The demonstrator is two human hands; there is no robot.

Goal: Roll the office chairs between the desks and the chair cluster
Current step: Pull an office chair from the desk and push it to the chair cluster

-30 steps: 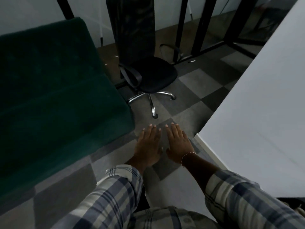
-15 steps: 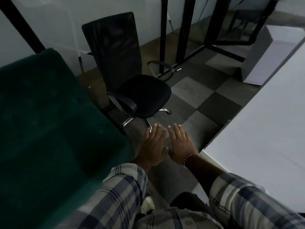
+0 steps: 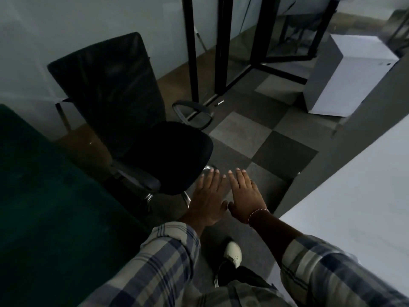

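Fingers straight, close together, palms down, holding nothing: left hand (image 3: 208,200) and right hand (image 3: 245,196) side by side in the air, thumbs nearly touching. Right wrist wears a beaded bracelet (image 3: 256,214). Plaid sleeves (image 3: 168,251). Black office chair (image 3: 137,120) just ahead-left, untouched: tall back, padded seat, loop armrests, chrome base. It stands between green sofa (image 3: 44,207) and white desk (image 3: 358,207), on checkered carpet (image 3: 261,138).

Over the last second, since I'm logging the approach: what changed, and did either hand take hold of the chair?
The person walked closer: the black office chair now looms nearer, its seat just ahead of the left hand. Neither hand took hold. Unchanged: left and right hand flat, open, side by side, empty; green sofa left, white desk right.
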